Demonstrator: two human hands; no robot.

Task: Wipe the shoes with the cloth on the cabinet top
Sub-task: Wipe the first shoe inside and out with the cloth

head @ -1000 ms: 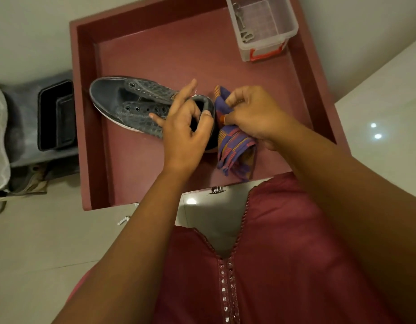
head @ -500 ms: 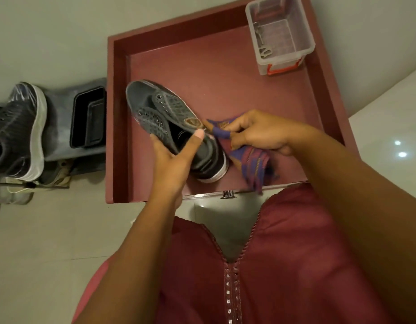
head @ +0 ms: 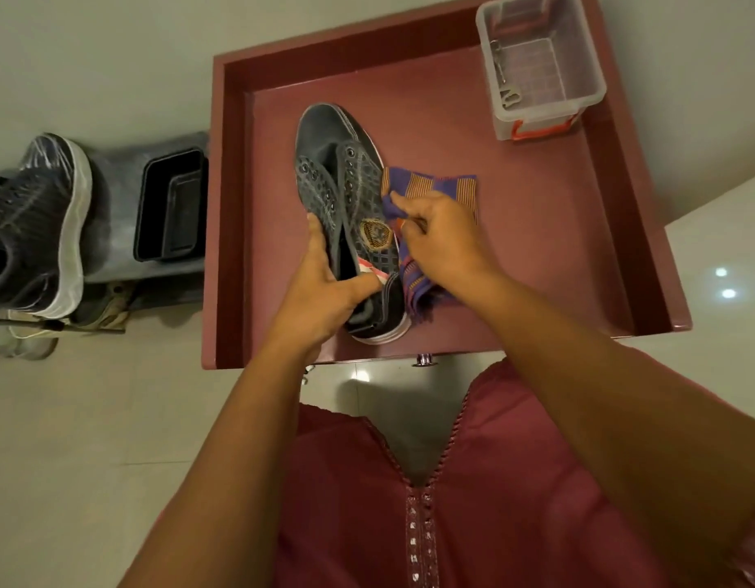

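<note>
From my head camera, looking down: my left hand [head: 325,286] grips the dark grey shoe [head: 346,205] at its collar, thumb across the opening and fingers curled round the near side, so the shoe lies toe-away on the maroon counter [head: 537,248], heel near the front edge. My right hand [head: 435,239] pinches the bunched purple-and-orange striped cloth [head: 431,184] against the shoe's outer side, just beside the gold emblem; one end of the cloth spreads flat on the counter, the other hangs down by the heel.

To wipe well here, I judge I should keep a firm hold at the collar so the shoe cannot slide or roll, press a wad of cloth under my fingertips, not a loose fold, and stroke along the textured side panel from heel toward toe, then turn the shoe for the other side.

A clear plastic box [head: 537,70] sits at the far right corner, well apart. Another shoe [head: 36,222] stands on a rack to my left.
</note>
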